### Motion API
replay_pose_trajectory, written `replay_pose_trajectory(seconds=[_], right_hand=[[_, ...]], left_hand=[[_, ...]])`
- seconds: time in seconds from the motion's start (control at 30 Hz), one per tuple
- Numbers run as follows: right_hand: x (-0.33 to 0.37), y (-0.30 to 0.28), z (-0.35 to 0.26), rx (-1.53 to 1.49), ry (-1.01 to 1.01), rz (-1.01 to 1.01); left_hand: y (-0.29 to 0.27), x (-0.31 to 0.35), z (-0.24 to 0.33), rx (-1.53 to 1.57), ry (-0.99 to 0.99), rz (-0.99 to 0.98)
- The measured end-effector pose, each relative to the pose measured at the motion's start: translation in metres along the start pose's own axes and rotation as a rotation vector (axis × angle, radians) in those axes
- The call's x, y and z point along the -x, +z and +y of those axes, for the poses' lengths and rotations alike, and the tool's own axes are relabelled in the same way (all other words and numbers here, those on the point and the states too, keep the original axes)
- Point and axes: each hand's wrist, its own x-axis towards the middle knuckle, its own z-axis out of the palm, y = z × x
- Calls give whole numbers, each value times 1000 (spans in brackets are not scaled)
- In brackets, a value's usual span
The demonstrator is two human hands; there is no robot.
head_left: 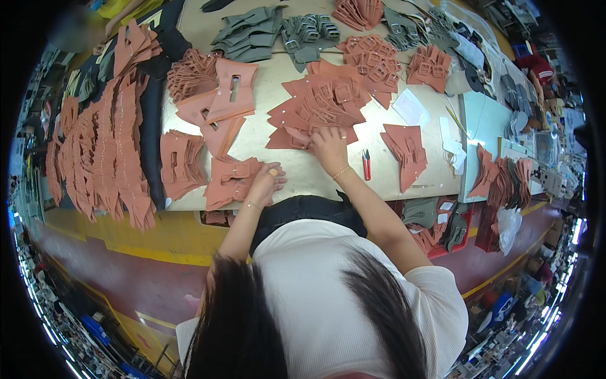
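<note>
My right hand is at the near edge of a fanned pile of coral leather pieces. Its fingers are closed on one coral piece there. Small buckles and light studs show on several of the pile's pieces. My left hand rests close to the table's near edge, fingers stretched and apart, with a yellow-orange band on one finger. It lies against the right side of a small stack of coral pieces with a strap and buckle, gripping nothing that I can see.
Red-handled snips lie right of my right hand, beside another coral stack. More coral stacks stand left, with long rows beyond. Dark green pieces lie at the back. A red crate sits below the table's right edge.
</note>
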Motion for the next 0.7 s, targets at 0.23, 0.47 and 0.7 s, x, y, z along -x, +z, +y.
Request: replay_pose_trajectory(seconds=[0.23, 0.47, 0.7], right_hand=[[16, -18, -12, -242, -86, -17], [-20, 12, 7, -49, 105, -111], [-25, 14, 10, 161, 57, -140]], left_hand=[[-11, 2, -5, 41, -22, 2], [-11, 0, -6, 15, -6, -23], [-15, -2, -9, 27, -3, -5]])
